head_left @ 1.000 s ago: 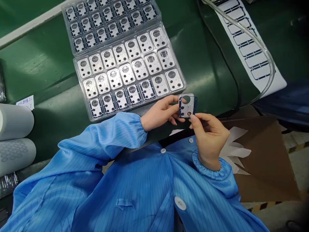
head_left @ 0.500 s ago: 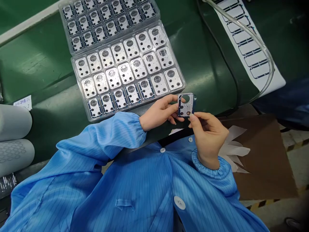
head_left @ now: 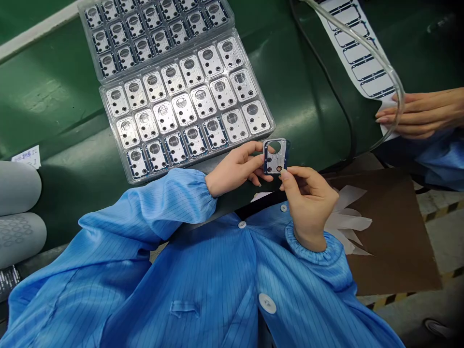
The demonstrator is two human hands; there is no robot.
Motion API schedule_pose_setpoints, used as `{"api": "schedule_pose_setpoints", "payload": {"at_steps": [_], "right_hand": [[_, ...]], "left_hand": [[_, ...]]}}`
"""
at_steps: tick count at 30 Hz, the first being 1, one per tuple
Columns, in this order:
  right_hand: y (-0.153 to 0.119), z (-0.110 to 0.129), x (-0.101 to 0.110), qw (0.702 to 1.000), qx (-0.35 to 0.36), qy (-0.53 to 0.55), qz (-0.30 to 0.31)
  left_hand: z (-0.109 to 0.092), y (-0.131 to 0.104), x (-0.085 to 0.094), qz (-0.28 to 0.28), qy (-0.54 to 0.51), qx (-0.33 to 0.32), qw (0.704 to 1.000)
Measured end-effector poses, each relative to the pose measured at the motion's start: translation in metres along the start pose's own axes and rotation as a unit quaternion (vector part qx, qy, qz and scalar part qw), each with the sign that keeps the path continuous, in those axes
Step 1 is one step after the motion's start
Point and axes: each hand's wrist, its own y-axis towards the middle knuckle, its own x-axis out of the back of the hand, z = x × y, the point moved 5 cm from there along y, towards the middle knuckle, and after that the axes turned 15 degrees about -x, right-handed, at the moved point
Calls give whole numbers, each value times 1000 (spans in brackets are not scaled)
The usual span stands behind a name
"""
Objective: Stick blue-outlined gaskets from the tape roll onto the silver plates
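Observation:
Between my two hands is a small silver metal plate [head_left: 275,158] with a large round hole, smaller holes and dark blue edging. My left hand [head_left: 241,166] grips its left edge between thumb and fingers. My right hand [head_left: 308,195] pinches the lower right corner with thumb and forefinger. Just beyond, a clear plastic tray [head_left: 266,104] holds rows of similar plates; several in its nearest row have the same dark blue edging. A second tray [head_left: 97,72] of blue-edged plates lies behind it.
A white sheet with dark blue frame outlines [head_left: 357,60] lies at the upper right under a clear tube [head_left: 384,55]. Another person's hand [head_left: 427,113] touches its near end. A black cable [head_left: 326,72] crosses the green table [head_left: 282,63]. Grey rolls [head_left: 18,188] stand left.
Another person's hand has come in from the right onto the white sheet, whose near end has shifted. Both my hands keep hold of the plate, and the view has shifted slightly.

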Motion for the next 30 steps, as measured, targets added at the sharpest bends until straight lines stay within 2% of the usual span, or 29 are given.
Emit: {"api": "schedule_pose_setpoints", "payload": {"at_steps": [22,30], "right_hand": [[-2,16,-1,993,91,-64,-49],[-2,18,-2,991,94,-80,-57]], "left_hand": [[-3,0,0,15,18,-21,999],[-2,0,1,18,9,-22,1000]]}}
